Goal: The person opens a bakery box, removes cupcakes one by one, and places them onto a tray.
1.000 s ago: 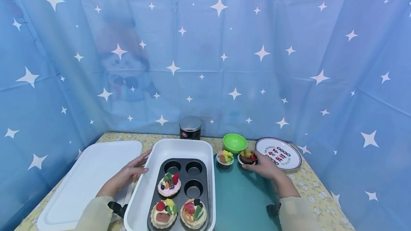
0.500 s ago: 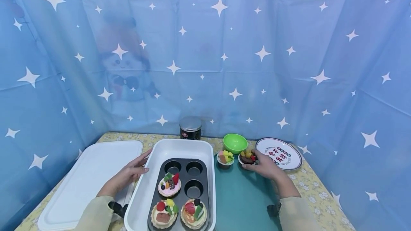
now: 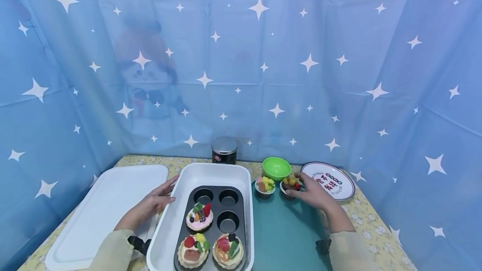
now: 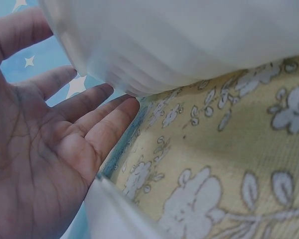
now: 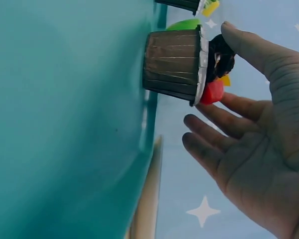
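My left hand point(image 3: 148, 206) rests at the left rim of a white rectangular tray point(image 3: 162, 237). In the left wrist view its fingers are extended, with their tips against the tray's outer wall. Inside lies a dark muffin pan point(image 3: 212, 235) with several cups, some holding toy fruit tarts point(image 3: 193, 251). My right hand point(image 3: 312, 191) is at a chocolate toy cupcake point(image 3: 287, 191) in a brown cup, upright on a teal board point(image 3: 290, 229). In the right wrist view, thumb and loosely spread fingers point(image 5: 209, 129) lie around its topping without a clear grip. Another toy cupcake point(image 3: 265, 187) stands to its left.
A green bowl point(image 3: 276, 168) is behind the cupcakes, and a printed plate point(image 3: 340, 183) lies at the back right. A dark tin point(image 3: 224, 152) stands behind the tray. At left lies a white lid point(image 3: 101, 208). A starry blue curtain point(image 3: 241, 53) encloses the table.
The right thumb has risen slightly from the cupcake's side and the hand has loosened around it. The left hand and tray have stayed as they were.
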Available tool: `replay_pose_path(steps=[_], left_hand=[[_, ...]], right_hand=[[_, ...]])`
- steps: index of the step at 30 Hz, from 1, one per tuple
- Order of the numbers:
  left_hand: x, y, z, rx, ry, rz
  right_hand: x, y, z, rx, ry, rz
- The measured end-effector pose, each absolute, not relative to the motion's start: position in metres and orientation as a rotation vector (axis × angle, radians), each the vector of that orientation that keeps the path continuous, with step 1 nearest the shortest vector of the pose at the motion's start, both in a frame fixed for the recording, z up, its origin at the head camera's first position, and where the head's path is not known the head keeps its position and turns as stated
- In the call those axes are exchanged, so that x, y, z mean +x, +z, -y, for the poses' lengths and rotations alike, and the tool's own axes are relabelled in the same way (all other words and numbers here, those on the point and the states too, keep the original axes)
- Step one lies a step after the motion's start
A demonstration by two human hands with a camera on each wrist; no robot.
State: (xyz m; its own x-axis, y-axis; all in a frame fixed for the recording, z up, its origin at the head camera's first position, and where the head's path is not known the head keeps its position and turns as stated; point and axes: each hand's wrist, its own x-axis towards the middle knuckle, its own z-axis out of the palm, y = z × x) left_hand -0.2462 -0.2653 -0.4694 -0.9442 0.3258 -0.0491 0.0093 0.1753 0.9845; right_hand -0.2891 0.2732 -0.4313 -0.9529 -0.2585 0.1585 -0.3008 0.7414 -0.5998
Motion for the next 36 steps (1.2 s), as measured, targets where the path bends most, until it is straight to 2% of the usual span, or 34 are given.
replay_pose_path(steps=[9,19,28,36], left_hand=[[-0.246,-0.468,0.268,0.344,1.826,-2.236],[-0.247,-0.471,0.267,0.319,1.817,-2.244],[-0.248,-0.470,0.268,0.317,1.826,-2.221],[-0.247,-0.469,0.267,0.316,1.805,-2.253]], right_hand=[[-0.280,-0.412,-0.258,0.561,0.994,2.777],[-0.241,-0.383,-0.178,1.063,1.075,2.656],[-0.222,-0.395,-0.110,1.441,1.121,2.770],[-0.218,-0.415,-0.087,1.589,0.994,2.832]])
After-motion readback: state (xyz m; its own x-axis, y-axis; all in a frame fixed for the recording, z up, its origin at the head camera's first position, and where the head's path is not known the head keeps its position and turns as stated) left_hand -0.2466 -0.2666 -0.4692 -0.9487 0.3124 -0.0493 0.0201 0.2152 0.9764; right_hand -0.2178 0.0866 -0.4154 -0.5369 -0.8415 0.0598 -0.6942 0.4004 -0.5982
